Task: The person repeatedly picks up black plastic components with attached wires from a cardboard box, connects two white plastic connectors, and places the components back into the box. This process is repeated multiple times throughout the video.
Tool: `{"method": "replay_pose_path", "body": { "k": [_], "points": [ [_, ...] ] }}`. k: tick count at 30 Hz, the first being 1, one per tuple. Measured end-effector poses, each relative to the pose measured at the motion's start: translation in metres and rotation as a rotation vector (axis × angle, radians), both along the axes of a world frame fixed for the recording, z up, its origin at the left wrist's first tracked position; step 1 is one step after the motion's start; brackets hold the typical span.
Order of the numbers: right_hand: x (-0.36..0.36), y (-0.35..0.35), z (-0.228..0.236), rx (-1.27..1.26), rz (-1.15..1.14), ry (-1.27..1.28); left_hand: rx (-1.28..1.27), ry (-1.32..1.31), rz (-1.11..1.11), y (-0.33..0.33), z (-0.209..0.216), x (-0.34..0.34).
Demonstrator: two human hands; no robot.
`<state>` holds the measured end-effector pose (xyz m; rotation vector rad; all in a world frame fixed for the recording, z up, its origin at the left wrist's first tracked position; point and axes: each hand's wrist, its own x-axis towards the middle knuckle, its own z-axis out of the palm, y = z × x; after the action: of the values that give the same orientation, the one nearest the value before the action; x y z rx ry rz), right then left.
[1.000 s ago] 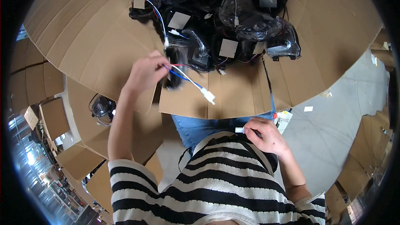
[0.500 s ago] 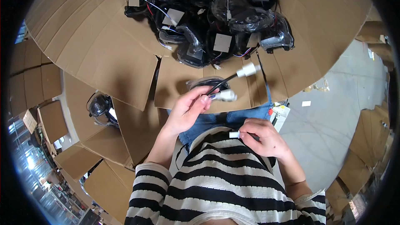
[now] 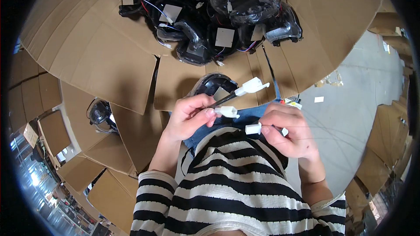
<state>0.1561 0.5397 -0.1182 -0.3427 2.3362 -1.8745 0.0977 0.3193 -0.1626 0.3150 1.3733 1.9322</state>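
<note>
My left hand [image 3: 192, 116] is closed, pinching a white plug connector [image 3: 227, 112] that points toward my right hand. Above it, a second white connector [image 3: 251, 86] on a black cable [image 3: 223, 100] also sticks out of that hand. My right hand [image 3: 288, 129] pinches another white connector [image 3: 252, 129], its front facing left; a dark lead with a pale end [image 3: 284, 132] shows between the fingers. A gap separates the two hands' connectors. Just beyond my left hand, on the cardboard, lies a clear-covered black lamp unit [image 3: 214, 83].
Several black lamp units [image 3: 192, 46] with wires and grey square labels are piled on the large cardboard [image 3: 87, 43] ahead. An open carton [image 3: 105, 148] on the left holds another lamp unit [image 3: 101, 112]. Grey floor [image 3: 345, 118] and more cartons [image 3: 380, 144] lie to the right.
My right hand has risen, bringing its connector nearer the left hand's connector level. The left hand's connectors have lowered slightly. The whole view has shifted a little, so the pile appears further left.
</note>
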Motion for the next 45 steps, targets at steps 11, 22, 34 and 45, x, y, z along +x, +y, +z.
{"method": "replay_pose_path", "body": {
  "k": [11,22,34,45],
  "points": [
    [-0.006,-0.001,-0.001,0.068,0.002,0.05,-0.062,0.162,-0.173,0.004,0.005,-0.007],
    [-0.001,-0.007,-0.001,0.286,-0.074,0.089,-0.225,0.1,-0.259,0.003,0.004,-0.005],
    [0.001,0.022,0.015,0.013,-0.022,-0.009,-0.106,0.261,-0.191,-0.004,0.006,-0.009],
    [-0.003,0.023,0.021,-0.042,-0.044,-0.025,-0.177,0.221,-0.146,-0.007,0.005,-0.005]
  ]
}}
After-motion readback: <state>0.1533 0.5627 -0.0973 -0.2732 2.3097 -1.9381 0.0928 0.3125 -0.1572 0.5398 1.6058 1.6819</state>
